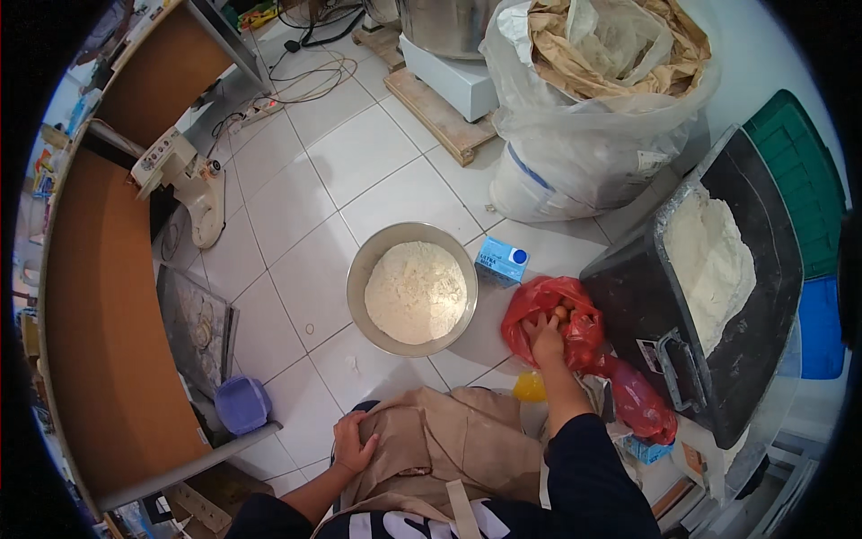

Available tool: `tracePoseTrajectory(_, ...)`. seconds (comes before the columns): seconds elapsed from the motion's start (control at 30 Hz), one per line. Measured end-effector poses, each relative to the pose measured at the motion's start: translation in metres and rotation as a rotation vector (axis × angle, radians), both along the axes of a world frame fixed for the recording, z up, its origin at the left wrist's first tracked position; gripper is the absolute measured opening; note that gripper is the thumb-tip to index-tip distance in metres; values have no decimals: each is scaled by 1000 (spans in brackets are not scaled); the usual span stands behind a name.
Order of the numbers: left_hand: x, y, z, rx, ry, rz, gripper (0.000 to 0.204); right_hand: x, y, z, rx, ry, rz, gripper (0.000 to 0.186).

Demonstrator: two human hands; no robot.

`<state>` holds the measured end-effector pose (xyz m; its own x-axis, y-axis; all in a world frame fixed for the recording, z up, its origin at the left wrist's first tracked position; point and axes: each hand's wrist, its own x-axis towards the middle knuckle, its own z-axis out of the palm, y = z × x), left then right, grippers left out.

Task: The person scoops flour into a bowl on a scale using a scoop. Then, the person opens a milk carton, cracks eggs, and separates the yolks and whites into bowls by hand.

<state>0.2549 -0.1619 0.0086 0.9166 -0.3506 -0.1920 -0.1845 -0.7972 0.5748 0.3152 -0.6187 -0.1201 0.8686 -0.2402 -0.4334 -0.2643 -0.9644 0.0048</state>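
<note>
Landmark: steel bowl (412,289) on the white tiled floor (296,207), holding a mound of flour (416,293) that covers most of its bottom.

Right hand (545,339): reaching into the open mouth of a red plastic bag (575,332), just right of the bowl. Fingers curled down among brown eggs (560,313) visible inside; cannot tell whether an egg is actually gripped.

Left hand (353,443): below the bowl, resting on the person's knee over a tan apron (449,440), fingers loosely bent, holding nothing.

Small blue-and-white carton (502,261): standing at the bowl's upper right, just beside the rim and above the red bag.

Black tub (718,359): further right of the bowl, beyond the red bag; white flour heaped in its upper end.

Large clear plastic sack (593,126): above and right of the bowl, with a brown paper liner crumpled open at the top.

Yellow round object (529,387): below the red bag, partly hidden by the forearm; cannot tell what it is.

Lilac plastic container (242,403): lower left of the bowl, beside a wooden counter (108,323).
</note>
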Motion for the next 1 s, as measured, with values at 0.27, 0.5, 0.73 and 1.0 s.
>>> tracePoseTrajectory(0.27,-3,-4,-2,19,-30,-35,49,-14,-15,-5,106,38,145,40)
tracePoseTrajectory(0.5,-14,1,2,-3,-80,-41,48,-21,-5,27,243,-152,68,38)
tracePoseTrajectory(0.73,-18,0,13,-83,-150,-80,47,-35,-6,52,422,-620,-110,53)
tracePoseTrajectory(1.0,59,-75,75,-479,40,-133,66,-20,86,195,1183,-629,-321,50)
